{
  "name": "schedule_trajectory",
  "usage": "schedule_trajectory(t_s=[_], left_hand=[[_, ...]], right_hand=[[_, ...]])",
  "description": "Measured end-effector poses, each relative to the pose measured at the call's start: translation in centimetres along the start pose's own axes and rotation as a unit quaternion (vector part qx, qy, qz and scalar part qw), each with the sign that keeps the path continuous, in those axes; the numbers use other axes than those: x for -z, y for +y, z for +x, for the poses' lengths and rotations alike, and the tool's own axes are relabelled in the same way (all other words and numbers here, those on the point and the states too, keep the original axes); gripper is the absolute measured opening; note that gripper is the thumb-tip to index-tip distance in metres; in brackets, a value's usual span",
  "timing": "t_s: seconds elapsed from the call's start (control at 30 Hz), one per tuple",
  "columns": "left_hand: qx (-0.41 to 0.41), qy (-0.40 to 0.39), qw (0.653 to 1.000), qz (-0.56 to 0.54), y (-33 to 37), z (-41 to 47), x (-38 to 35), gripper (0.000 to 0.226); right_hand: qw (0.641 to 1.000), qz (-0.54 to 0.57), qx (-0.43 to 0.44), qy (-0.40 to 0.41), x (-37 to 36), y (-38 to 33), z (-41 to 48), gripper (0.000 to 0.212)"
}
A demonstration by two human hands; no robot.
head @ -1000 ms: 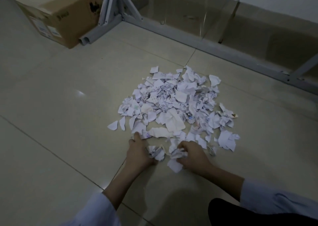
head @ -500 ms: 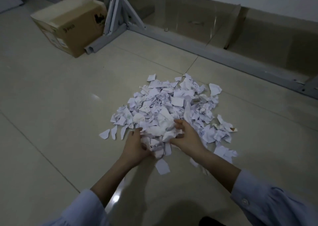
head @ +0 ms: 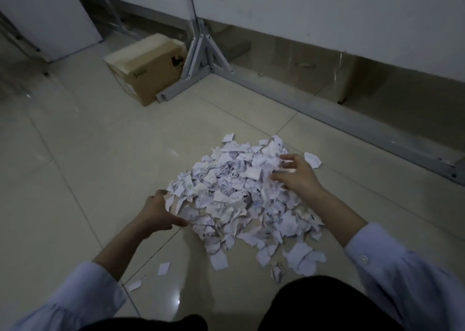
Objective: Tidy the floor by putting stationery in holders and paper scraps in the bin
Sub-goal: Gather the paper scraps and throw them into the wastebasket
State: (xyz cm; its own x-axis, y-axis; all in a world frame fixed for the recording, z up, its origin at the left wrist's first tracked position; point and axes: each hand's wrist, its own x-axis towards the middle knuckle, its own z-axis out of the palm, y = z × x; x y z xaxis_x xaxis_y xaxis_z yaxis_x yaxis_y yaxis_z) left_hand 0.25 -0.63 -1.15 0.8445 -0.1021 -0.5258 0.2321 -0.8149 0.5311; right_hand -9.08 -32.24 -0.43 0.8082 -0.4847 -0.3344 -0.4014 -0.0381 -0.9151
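Observation:
A heap of torn white paper scraps [head: 236, 194] lies on the tiled floor in the middle of the head view. My left hand [head: 157, 213] presses against the heap's left edge, fingers curled around some scraps there. My right hand [head: 295, 174] rests on the heap's far right side with fingers spread over the paper. A few loose scraps [head: 164, 267] lie apart near my left sleeve, and one larger scrap [head: 313, 159] lies just beyond my right hand. No bin or holder shows.
A closed cardboard box [head: 148, 66] stands at the back left beside a grey metal frame foot [head: 198, 61]. The frame's floor rail [head: 352, 121] runs along the wall to the right. A white panel [head: 47, 16] leans at the far left.
My hands have parted from the near edge of the heap: the left went to its left side, the right to its far right. The heap looks pushed closer together. The camera tilted up.

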Motion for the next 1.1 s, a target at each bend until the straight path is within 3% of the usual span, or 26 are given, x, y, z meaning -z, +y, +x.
schedule_trajectory(t_s=[0.1, 0.2, 0.3, 0.37, 0.47, 0.63, 0.7, 0.9, 1.1], left_hand=[[0.065, 0.001, 0.998, -0.015, 0.3, 0.9, 0.4, 0.118], [0.087, 0.012, 0.995, 0.040, 0.6, 2.2, -0.1, 0.122], [0.069, -0.003, 0.993, 0.092, 0.8, 4.1, -1.2, 0.130], [0.060, -0.026, 0.993, 0.103, 1.1, 5.1, -1.6, 0.140], [0.036, -0.045, 0.989, 0.137, 1.5, 6.5, -1.9, 0.147], [-0.012, -0.091, 0.987, 0.129, 2.9, 8.1, -3.0, 0.153], [-0.031, -0.103, 0.983, 0.146, 3.5, 8.3, -3.9, 0.162], [-0.095, -0.111, 0.975, 0.166, 5.0, 8.6, -7.3, 0.153], [-0.173, -0.088, 0.968, 0.161, 5.2, 8.9, -9.3, 0.145]], right_hand=[[0.999, -0.049, -0.012, 0.016, 2.4, -0.5, 2.2, 0.074], [0.986, -0.159, -0.045, 0.035, 4.5, 0.3, 4.5, 0.105], [0.971, -0.223, -0.083, -0.002, 5.9, 1.0, 6.6, 0.140], [0.968, -0.230, -0.095, -0.042, 6.3, 1.5, 7.7, 0.151], [0.964, -0.238, -0.091, -0.077, 5.6, 2.3, 9.1, 0.158], [0.966, -0.221, -0.041, -0.128, 1.9, 3.5, 10.7, 0.150], [0.946, -0.280, -0.018, -0.165, 0.1, 3.7, 10.5, 0.155], [0.879, -0.412, 0.011, -0.242, -4.2, 3.0, 8.1, 0.149], [0.837, -0.503, 0.069, -0.204, -7.0, 4.2, 6.5, 0.150]])
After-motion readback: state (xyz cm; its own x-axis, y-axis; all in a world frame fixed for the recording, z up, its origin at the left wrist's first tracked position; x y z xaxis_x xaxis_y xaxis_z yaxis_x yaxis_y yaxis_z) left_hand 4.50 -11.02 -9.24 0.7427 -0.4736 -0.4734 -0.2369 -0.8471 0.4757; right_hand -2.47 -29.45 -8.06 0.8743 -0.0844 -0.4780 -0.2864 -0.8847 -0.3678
